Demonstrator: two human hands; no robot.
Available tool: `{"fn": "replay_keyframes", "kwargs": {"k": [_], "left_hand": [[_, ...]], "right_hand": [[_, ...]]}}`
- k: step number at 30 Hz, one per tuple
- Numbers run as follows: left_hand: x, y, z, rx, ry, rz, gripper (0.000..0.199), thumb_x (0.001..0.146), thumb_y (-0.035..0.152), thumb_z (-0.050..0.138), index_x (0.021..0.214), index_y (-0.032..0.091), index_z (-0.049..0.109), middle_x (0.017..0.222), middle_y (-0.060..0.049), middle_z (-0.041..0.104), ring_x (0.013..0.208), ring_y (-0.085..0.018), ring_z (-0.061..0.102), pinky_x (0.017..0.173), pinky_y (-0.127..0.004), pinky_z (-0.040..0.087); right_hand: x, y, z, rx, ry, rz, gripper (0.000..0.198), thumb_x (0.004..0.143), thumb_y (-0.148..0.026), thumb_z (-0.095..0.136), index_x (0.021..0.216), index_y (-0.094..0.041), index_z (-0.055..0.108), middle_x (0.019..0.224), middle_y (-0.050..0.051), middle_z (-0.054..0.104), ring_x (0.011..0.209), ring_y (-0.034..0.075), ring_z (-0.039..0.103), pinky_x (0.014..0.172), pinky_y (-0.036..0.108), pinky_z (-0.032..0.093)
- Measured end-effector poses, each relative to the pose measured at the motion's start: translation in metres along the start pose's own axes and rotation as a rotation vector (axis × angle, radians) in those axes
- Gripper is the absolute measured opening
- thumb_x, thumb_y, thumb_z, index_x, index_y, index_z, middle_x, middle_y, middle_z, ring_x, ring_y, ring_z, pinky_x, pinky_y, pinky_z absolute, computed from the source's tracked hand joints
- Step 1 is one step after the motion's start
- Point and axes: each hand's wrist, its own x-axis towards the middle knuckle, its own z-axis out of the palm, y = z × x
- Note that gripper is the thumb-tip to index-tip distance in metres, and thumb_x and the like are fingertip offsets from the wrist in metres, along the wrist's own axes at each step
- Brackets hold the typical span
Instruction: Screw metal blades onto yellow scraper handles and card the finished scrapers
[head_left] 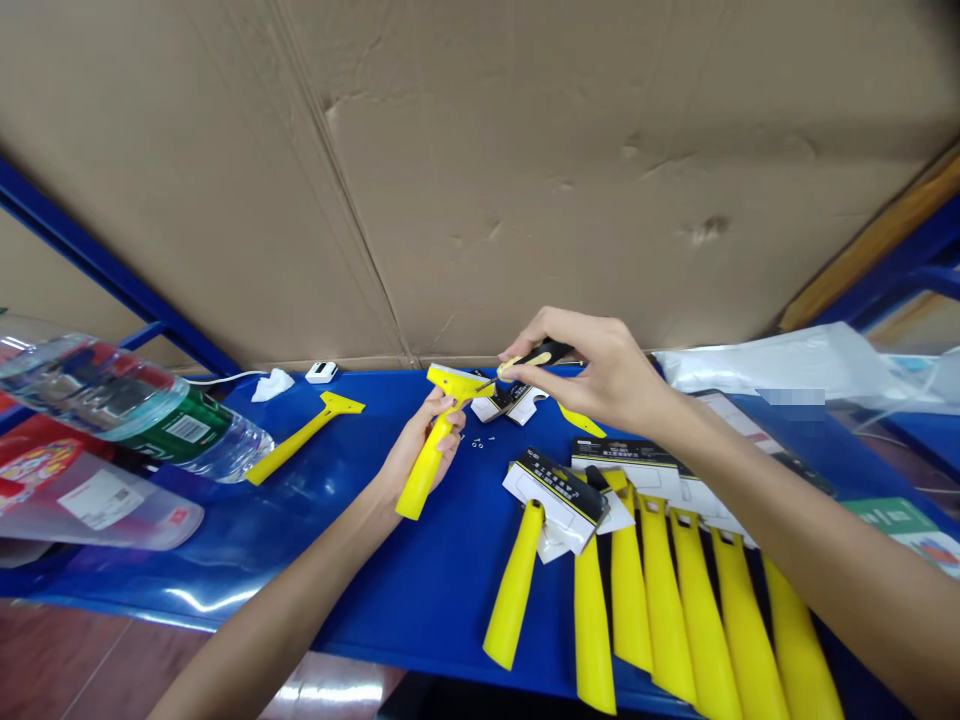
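My left hand point(424, 440) is closed round the neck of a yellow scraper point(421, 480), holding it tilted above the blue table with its wide head away from me. In my right hand point(592, 365) is a screwdriver point(544, 353) with a black and pale yellow handle. Its shaft points left and its tip meets the right end of the scraper head; whether it sits in a screw is too small to tell. Several tiny screws and washers point(478, 443) lie on the table just right of my left hand. Behind them are black and white cards point(517, 402).
Several yellow scrapers point(660, 590), some with packaging cards point(559, 490), lie at the front right. Another scraper point(304, 437) lies left, beside a large water bottle point(187, 430) and a clear plastic jug point(112, 500). Cardboard point(487, 180) walls the back. Plastic bags point(750, 360) lie right.
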Motion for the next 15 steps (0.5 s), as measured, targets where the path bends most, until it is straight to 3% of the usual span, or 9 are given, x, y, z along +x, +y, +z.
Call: {"fn": "replay_keyframes", "kwargs": {"k": [3, 7, 11, 15], "left_hand": [[0.0003, 0.0001, -0.0002, 0.001, 0.000, 0.005, 0.028, 0.093, 0.004, 0.067, 0.112, 0.023, 0.058, 0.102, -0.002, 0.060, 0.065, -0.004, 0.061, 0.041, -0.007, 0.042], [0.0004, -0.0013, 0.0013, -0.002, 0.024, -0.004, 0.025, 0.093, 0.005, 0.066, 0.109, 0.022, 0.057, 0.106, -0.003, 0.061, 0.065, -0.003, 0.060, 0.041, -0.008, 0.040], [-0.0012, -0.0002, 0.0051, -0.018, 0.009, 0.024, 0.030, 0.095, 0.004, 0.062, 0.117, 0.023, 0.058, 0.116, -0.005, 0.062, 0.064, -0.003, 0.060, 0.041, -0.008, 0.041], [-0.0002, -0.0008, 0.0043, -0.031, 0.002, 0.019, 0.028, 0.096, 0.003, 0.060, 0.117, 0.022, 0.057, 0.113, -0.005, 0.061, 0.065, -0.003, 0.061, 0.041, -0.008, 0.041]], "right_hand": [[0.0008, -0.0013, 0.0003, -0.045, 0.004, -0.026, 0.015, 0.098, -0.036, 0.075, 0.103, -0.023, 0.068, 0.101, 0.006, 0.076, 0.091, 0.023, 0.072, 0.083, 0.038, 0.056], [0.0011, -0.0039, -0.0028, 0.078, -0.094, 0.035, 0.018, 0.098, -0.029, 0.073, 0.112, -0.023, 0.064, 0.118, 0.010, 0.075, 0.104, 0.025, 0.072, 0.084, 0.037, 0.058], [-0.0007, 0.0014, -0.0019, 0.030, -0.028, 0.039, 0.014, 0.098, -0.033, 0.075, 0.103, -0.022, 0.067, 0.101, 0.005, 0.076, 0.087, 0.021, 0.071, 0.074, 0.033, 0.055], [0.0000, 0.0034, -0.0018, -0.059, -0.021, -0.001, 0.017, 0.097, -0.035, 0.076, 0.103, -0.023, 0.066, 0.102, 0.005, 0.075, 0.088, 0.021, 0.069, 0.079, 0.036, 0.054]]}}
